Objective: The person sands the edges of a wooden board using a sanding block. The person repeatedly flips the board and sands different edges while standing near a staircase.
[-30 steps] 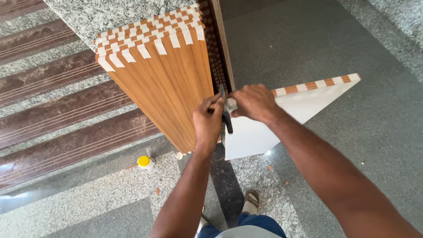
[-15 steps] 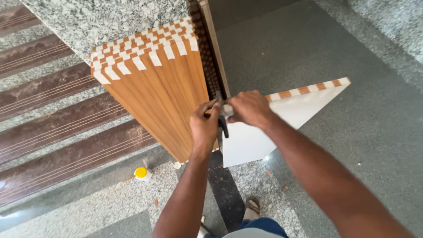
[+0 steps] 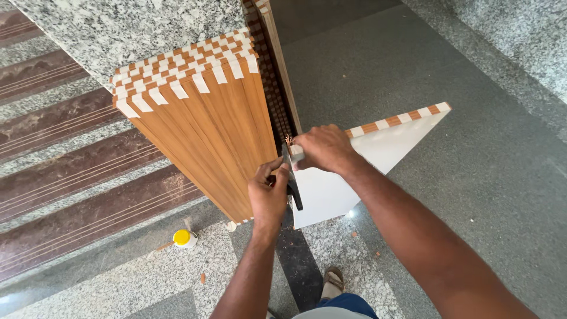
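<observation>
The white laminated board (image 3: 378, 147) with an edge band of alternating orange and white patches stands on edge at the centre of the frame, its top edge running towards the upper right; the right hand (image 3: 322, 147) is closed over the near end of that edge, fingers curled down on it; the left hand (image 3: 269, 192), just below and to the left, is wrapped around a small dark-handled blade tool (image 3: 292, 183), whose tip meets the board's corner beside the right hand's thumb; a tuft of orange shavings (image 3: 289, 140) sticks up at that corner. To the left, touching or nearly touching the white board, a stack of wood-grain brown laminated panels (image 3: 207, 130) leans upright, their top edges showing the same orange and white chequer; behind it in the upper left rises a speckled grey granite slab (image 3: 136, 29). On the floor at lower left lies a small white bottle with a yellow cap (image 3: 183, 238), well apart from the hands; the polished grey stone floor (image 3: 472, 177) fills the right side, with dark red and grey striped steps (image 3: 65, 177) on the left; a sandalled foot (image 3: 333, 282) shows at the bottom centre.
</observation>
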